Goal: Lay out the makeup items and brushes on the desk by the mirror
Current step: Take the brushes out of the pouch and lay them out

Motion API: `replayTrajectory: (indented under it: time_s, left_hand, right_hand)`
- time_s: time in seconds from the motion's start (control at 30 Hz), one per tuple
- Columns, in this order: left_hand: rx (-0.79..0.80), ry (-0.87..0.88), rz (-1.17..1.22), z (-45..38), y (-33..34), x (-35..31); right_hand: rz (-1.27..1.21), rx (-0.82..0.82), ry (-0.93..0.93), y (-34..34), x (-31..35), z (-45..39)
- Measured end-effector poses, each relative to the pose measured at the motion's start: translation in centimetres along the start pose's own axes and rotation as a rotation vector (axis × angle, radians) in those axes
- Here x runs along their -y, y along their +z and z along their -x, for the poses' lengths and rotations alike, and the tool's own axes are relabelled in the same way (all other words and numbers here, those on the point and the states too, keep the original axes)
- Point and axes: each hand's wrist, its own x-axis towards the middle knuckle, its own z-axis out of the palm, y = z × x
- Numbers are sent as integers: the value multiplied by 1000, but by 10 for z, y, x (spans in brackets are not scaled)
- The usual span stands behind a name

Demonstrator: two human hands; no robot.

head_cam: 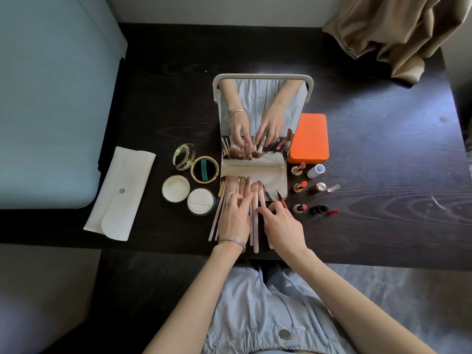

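Observation:
A white-framed mirror [263, 80] stands at the middle of the dark desk [383, 154]. In front of it, several pink makeup brushes [255, 233] lie side by side with their heads on a beige cloth [255, 172]. My left hand [233, 218], bracelets on its wrist, rests on the brush handles with its fingers bent over them. My right hand [281, 223] touches a brush handle next to a dark eyeliner pen [281, 198]. Whether either hand grips a brush is unclear. Several open lipsticks [300, 186] lie to the right.
An orange box [310, 137] sits right of the mirror. A gold compact [204, 169] and two white powder jars [175, 188] lie to the left, with a white pouch [120, 192] beyond them. Beige fabric [398, 34] drapes over the far right corner.

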Motion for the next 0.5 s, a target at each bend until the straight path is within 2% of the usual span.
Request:
replayTrajectory:
  time_s: [0.2, 0.3, 0.5]
  left_hand:
    - [91, -108, 133, -3, 1, 0]
    - [27, -14, 31, -1, 0, 0]
    - [150, -48, -97, -9, -2, -2]
  right_hand:
    - [17, 33, -25, -1, 9, 2]
    - [13, 54, -19, 0, 9, 4]
    - [-5, 45, -23, 4, 7, 4]
